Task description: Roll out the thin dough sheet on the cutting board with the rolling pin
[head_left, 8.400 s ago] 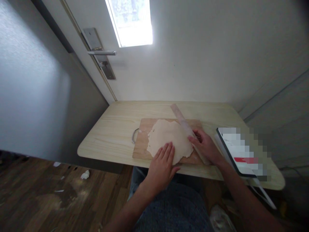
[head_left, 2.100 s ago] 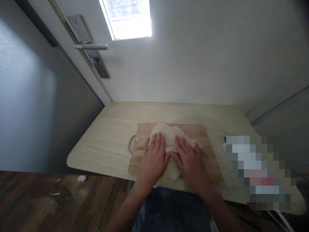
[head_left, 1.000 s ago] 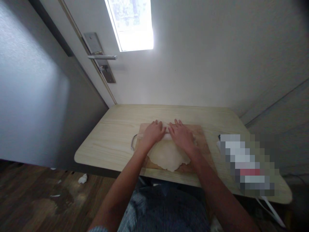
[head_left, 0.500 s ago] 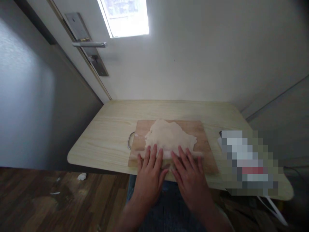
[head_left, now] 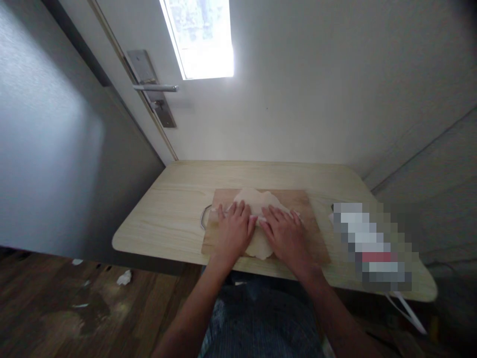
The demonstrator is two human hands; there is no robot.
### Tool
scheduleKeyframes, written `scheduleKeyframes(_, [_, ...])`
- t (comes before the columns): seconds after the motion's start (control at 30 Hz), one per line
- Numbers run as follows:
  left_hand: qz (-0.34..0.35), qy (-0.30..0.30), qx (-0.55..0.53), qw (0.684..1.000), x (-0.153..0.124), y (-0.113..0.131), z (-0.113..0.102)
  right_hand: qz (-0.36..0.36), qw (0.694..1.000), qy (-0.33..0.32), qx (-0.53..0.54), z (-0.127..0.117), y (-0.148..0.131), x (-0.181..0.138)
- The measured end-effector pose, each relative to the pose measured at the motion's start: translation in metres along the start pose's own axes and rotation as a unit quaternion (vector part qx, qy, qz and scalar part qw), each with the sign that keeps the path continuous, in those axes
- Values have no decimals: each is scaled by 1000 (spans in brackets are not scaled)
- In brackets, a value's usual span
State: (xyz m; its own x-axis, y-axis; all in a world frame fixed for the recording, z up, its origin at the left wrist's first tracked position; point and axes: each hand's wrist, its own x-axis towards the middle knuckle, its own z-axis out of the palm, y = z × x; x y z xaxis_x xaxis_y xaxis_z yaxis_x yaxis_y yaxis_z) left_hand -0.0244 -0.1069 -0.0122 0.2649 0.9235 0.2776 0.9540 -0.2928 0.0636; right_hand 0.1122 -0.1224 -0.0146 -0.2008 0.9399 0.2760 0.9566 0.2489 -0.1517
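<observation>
Both of my hands lie on a thin pale rolling pin (head_left: 260,218), mostly hidden beneath them. My left hand (head_left: 234,227) presses its left part, fingers stretched forward. My right hand (head_left: 283,229) is flat over its right part, with the two thumbs close together. Under the pin spreads a thin, uneven sheet of pale dough (head_left: 256,199), showing beyond my fingertips and again between my wrists. The dough rests on a wooden cutting board (head_left: 315,241) that has a metal loop handle (head_left: 203,218) on its left side.
The board lies on a light wood-grain table (head_left: 164,219) with rounded corners. A blurred-out item (head_left: 370,243) sits at the table's right end. Behind stands a white door with a lever handle (head_left: 155,88). White scraps (head_left: 124,277) lie on the wooden floor.
My hands and the rolling pin have moved forward, away from me, over the dough. Dough now shows on the near side of the pin. The camera view has shifted slightly.
</observation>
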Motion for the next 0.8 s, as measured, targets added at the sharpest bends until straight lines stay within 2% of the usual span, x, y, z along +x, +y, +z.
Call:
scheduleKeyframes(0.07, [-4, -12, -15, 1000, -37, 4, -7, 8, 1000, 26, -4, -2, -8, -33])
scheduleKeyframes(0.13, [22, -14, -20, 999, -69, 5, -12, -5, 999, 40, 8, -2, -14, -59])
scheduleKeyframes(0.23, [48, -12, -15, 999, -92, 4, -13, -29, 998, 51, 15, 1, -16, -74])
scheduleKeyframes(0.33, [35, -15, -5, 999, -73, 0, -5, -23, 999, 49, 1, 6, -10, -54])
scheduleKeyframes(0.5, [-14, -18, 20, 1000, 16, -7, 6, -2, 1000, -21, -11, 4, 6, 23])
scheduleKeyframes(0.6, [-21, -28, 15, 999, 46, -9, 5, 37, 998, -44, -21, 0, 10, 49])
scheduleKeyframes(0.7, [-21, -4, 11, 1000, 33, -6, 1, 29, 999, -31, -17, -2, 6, 38])
scheduleKeyframes(0.8, [-25, 3, -3, 1000, -12, 0, -7, 13, 1000, 1, 3, -2, -4, -5])
